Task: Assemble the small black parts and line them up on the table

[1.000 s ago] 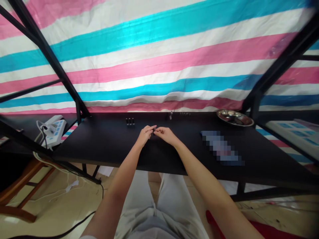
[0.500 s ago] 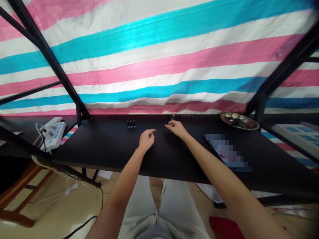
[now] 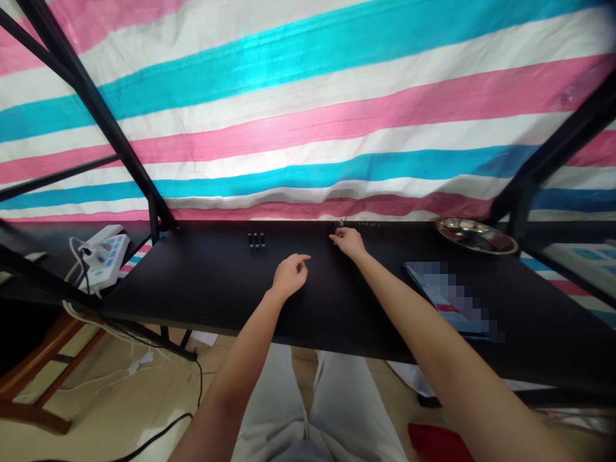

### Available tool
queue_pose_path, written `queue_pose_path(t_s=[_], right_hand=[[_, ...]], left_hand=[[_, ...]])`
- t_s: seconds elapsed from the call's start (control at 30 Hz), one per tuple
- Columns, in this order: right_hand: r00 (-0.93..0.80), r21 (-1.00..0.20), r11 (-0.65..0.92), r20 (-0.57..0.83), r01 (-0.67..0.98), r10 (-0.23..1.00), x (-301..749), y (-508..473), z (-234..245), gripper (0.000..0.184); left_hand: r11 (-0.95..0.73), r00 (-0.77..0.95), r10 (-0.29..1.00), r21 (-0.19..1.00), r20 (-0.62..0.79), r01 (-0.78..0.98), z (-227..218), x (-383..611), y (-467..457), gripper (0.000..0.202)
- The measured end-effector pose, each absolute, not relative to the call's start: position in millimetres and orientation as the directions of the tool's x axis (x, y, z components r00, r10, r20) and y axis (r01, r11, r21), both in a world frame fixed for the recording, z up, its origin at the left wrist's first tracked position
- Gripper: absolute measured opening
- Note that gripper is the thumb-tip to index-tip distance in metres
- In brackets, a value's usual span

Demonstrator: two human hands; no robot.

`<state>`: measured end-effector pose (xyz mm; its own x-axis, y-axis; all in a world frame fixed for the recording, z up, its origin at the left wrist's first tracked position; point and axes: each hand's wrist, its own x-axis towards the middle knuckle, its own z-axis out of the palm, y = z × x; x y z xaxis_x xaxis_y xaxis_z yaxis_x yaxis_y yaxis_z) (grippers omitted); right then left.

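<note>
1. The right hand (image 3: 350, 242) reaches to the far edge of the black tabletop (image 3: 216, 282); its fingers pinch together at a small shiny part (image 3: 341, 224) by the striped tarp (image 3: 308, 128); whether they truly grip it I cannot tell, the part is too small.
2. The left hand (image 3: 290, 276) rests mid-tabletop, loosely curled, forefinger out, holding nothing I can see; it looks parked there, close to the right hand.
3. A row of tiny dark pieces (image 3: 366, 224) lies just right of the shiny part, along the back edge, seemingly lined up out of the way.
4. Three black caps (image 3: 256, 240) stand upright in a tight group, left of the hands and well apart from them.
5. A metal dish (image 3: 475, 235) sits at the far right; a blurred flat item (image 3: 452, 298) lies nearer, right of the right arm.
6. A power strip (image 3: 103, 253) sits on the left.
</note>
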<state>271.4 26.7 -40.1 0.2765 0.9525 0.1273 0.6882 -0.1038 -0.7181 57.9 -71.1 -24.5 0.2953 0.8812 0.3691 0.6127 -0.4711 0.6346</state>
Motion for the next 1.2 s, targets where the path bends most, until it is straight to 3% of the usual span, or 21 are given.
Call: queue_pose_path(t_s=[0.4, 1.03, 1.2], right_hand=[[0.247, -0.656, -0.092, 0.147, 0.749, 0.958, 271, 26, -39, 0.014], [0.233, -0.709, -0.11, 0.078, 0.697, 0.969, 292, 30, -41, 0.012], [0.241, -0.69, -0.096, 0.116, 0.717, 0.964, 292, 28, -43, 0.009]], left_hand=[[-0.478, 0.336, 0.878, 0.625, 0.34, 0.617, -22, 58, -73, 0.032], [-0.486, 0.354, 0.874, 0.614, 0.333, 0.622, -23, 59, -73, 0.03], [-0.473, 0.348, 0.881, 0.614, 0.321, 0.632, -22, 58, -73, 0.029]])
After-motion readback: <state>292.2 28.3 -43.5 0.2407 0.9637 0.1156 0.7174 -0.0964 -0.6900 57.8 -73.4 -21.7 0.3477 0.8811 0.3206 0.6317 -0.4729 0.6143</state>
